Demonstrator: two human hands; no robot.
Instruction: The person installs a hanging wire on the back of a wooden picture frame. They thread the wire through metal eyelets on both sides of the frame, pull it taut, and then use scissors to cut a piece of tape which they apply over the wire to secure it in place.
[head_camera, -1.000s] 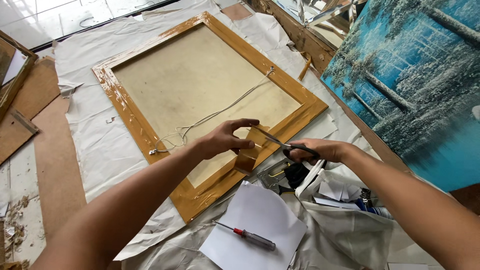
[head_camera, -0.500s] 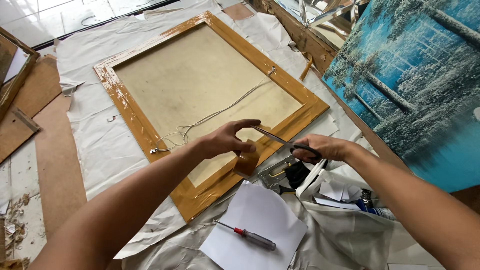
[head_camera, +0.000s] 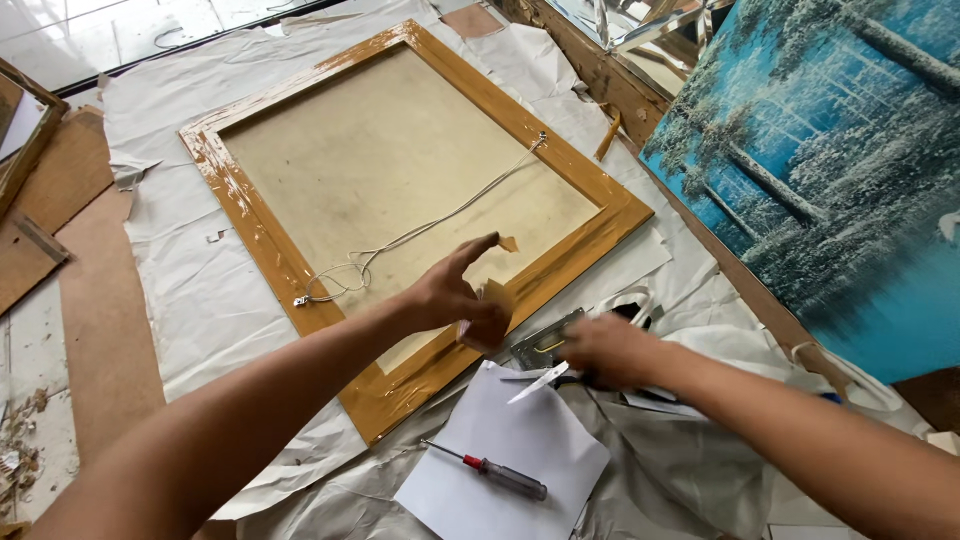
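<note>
A wooden picture frame (head_camera: 262, 236) lies face down on white sheets, its beige backing up and a thin hanging cord (head_camera: 420, 236) lying across it. My left hand (head_camera: 452, 298) hovers over the frame's near right edge and pinches a small piece of brown tape (head_camera: 497, 299), index finger stretched out. My right hand (head_camera: 612, 350) is low beside the frame's near corner, gripping scissors (head_camera: 538, 382) whose blades point left over a white paper sheet (head_camera: 530, 445).
A red-handled screwdriver (head_camera: 492, 473) lies on the white sheet. A grey metal tool (head_camera: 545, 345) sits by the frame's edge. A large blue painting of snowy trees (head_camera: 840, 150) stands at the right. Brown boards (head_camera: 80, 290) lie at the left.
My right hand has dropped with the scissors from beside the tape down to the paper sheet. My left hand has kept the tape piece and shifted slightly right.
</note>
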